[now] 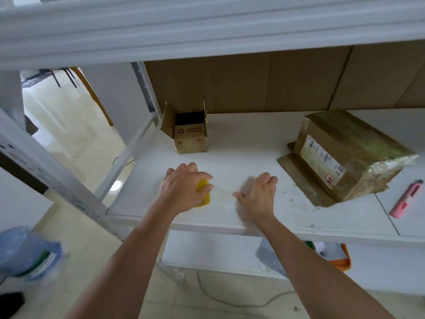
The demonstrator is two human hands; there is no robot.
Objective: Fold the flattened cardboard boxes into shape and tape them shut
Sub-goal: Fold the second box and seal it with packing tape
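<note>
My left hand [184, 185] grips a yellow tape dispenser [203, 195] just above the white shelf [241, 139]. A strip of clear tape [224, 193] stretches from it to my right hand [258, 194], which pinches the tape's free end. A small cardboard box [190, 134] stands at the back left of the shelf with its top flaps open. A larger taped box with a label [345, 155] lies tilted at the right on a flat piece of cardboard [299, 174].
A pink utility knife [406, 199] lies at the shelf's right edge. Flat cardboard sheets [276, 81] lean against the back of the shelf. An upper shelf beam [207, 26] hangs overhead. A blue plastic bag [27, 254] sits on the floor at left.
</note>
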